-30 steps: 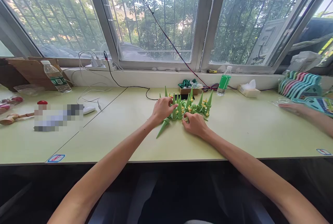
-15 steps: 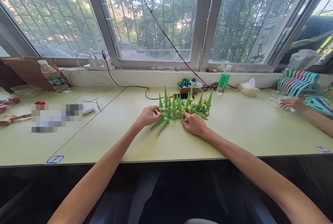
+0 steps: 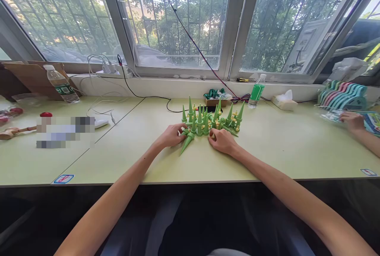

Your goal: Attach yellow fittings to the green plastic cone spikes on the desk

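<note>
Several green plastic spikes [image 3: 200, 124] with small yellow parts stand grouped on the pale table, most of them upright. One green spike [image 3: 187, 145] lies at the front left of the group, its tip toward me. My left hand [image 3: 173, 134] is closed at the group's left edge, its fingertips on a green spike lying there, which is partly hidden. My right hand [image 3: 222, 141] rests at the front of the group with curled fingers against the green pieces; what they hold, if anything, is hidden.
Behind the spikes are a box of green items [image 3: 218, 100] and a bottle [image 3: 257, 91]. Another person's hand [image 3: 352, 121] is at the right, near stacked hangers [image 3: 341, 96]. A tissue box [image 3: 284, 101] stands nearby. Another bottle [image 3: 61, 85] and cables are at the left.
My left hand has moved slightly right and down, now covering more of the lying spike beside it. The other person's hand has shifted right. My right hand has hardly moved.
</note>
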A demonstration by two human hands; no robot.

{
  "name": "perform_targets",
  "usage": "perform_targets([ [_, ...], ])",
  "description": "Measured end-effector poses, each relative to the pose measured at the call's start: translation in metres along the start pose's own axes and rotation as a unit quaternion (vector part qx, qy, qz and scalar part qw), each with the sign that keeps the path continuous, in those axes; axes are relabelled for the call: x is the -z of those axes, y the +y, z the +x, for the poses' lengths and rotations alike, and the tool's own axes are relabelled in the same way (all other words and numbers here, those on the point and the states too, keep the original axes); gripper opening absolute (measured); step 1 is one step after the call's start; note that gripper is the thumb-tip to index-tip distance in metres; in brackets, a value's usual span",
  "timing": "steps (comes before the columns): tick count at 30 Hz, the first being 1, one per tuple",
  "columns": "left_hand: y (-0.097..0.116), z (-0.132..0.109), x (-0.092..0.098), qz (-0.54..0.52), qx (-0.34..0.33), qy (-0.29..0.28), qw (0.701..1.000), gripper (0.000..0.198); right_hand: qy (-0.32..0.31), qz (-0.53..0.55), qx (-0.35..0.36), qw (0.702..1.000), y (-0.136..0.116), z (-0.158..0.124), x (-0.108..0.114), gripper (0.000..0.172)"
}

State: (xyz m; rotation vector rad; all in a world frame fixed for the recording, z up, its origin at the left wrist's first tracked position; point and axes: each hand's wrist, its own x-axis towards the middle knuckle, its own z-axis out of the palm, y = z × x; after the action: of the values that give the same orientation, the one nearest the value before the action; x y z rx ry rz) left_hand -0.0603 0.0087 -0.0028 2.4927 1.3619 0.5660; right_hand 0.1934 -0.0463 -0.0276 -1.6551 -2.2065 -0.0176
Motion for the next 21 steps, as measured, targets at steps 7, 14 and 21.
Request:
perform_targets([
  [7, -0.001, 0.004, 0.008, -0.042, 0.019, 0.033, 0.998, 0.029, 0.005, 0.019, 0.017, 1.000, 0.002, 0.000, -0.002, 0.011],
  [14, 0.014, 0.011, 0.015, -0.122, 0.015, 0.074, 0.990, 0.021, 0.028, 0.063, 0.033, 0.997, 0.001, 0.000, -0.004, 0.013],
  [21, 0.025, -0.001, -0.003, -0.186, -0.059, 0.142, 0.970, 0.011, 0.063, 0.138, 0.054, 0.987, 0.001, -0.001, -0.003, 0.017],
])
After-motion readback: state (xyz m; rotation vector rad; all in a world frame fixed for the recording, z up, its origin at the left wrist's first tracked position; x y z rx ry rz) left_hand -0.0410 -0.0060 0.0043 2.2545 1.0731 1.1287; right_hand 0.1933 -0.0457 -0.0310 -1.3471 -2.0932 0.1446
